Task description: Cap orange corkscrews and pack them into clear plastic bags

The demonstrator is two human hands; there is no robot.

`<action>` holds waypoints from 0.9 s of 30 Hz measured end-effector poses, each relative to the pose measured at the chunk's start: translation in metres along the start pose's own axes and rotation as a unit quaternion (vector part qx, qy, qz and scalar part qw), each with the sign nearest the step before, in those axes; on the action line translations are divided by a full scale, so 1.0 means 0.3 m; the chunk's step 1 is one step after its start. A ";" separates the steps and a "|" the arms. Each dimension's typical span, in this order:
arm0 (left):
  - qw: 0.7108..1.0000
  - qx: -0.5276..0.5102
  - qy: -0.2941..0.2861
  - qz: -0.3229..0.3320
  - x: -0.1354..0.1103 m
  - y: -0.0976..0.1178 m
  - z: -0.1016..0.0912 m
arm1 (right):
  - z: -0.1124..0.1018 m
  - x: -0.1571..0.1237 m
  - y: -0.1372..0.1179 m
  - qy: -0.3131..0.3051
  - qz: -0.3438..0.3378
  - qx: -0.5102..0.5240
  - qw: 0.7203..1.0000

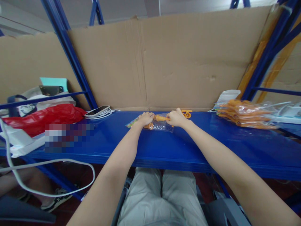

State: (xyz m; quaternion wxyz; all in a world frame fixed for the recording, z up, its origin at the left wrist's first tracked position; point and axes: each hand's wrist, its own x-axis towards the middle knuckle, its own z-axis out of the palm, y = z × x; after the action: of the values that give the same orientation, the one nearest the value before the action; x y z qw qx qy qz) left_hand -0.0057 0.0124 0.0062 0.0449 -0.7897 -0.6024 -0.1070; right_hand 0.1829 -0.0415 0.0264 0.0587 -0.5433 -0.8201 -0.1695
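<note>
Ahead of me on the blue shelf, a clear plastic bag (164, 126) with a colourful printed end lies flat. My left hand (146, 118) is closed at the bag's left part, fingers bent over it. An orange plastic piece (161, 118), slim with a rounded left end, stretches between my two hands on or in the bag; I cannot tell which. My right hand (176, 118) pinches the right end of this piece. Another orange part (149, 126) shows below my left hand. Just beyond my right hand lies a loose orange piece with a ring (187, 114).
A stack of bagged orange items (246, 114) sits at the right. On the left are a red plastic bag (47, 117), a phone with a coiled white cable (101, 112) and a white power strip (30, 144). A cardboard wall (188, 59) closes the back between blue posts.
</note>
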 end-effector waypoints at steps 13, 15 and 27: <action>0.998 -0.050 0.004 -0.037 0.012 -0.002 0.010 | -0.018 -0.010 0.004 0.008 -0.010 0.050 0.999; 0.998 -0.055 0.002 -0.040 0.023 -0.007 0.021 | -0.021 -0.010 0.010 0.006 -0.007 0.060 0.998; 0.991 -0.120 0.019 -0.056 0.037 -0.026 0.032 | -0.055 -0.014 0.009 -0.023 0.048 0.027 0.998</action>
State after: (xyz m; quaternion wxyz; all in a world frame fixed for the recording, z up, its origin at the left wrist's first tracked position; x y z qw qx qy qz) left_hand -0.0093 0.0268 -0.0012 -0.0444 -0.7524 -0.6274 -0.1958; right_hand 0.1856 -0.0497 0.0412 0.0627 -0.5844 -0.7984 -0.1311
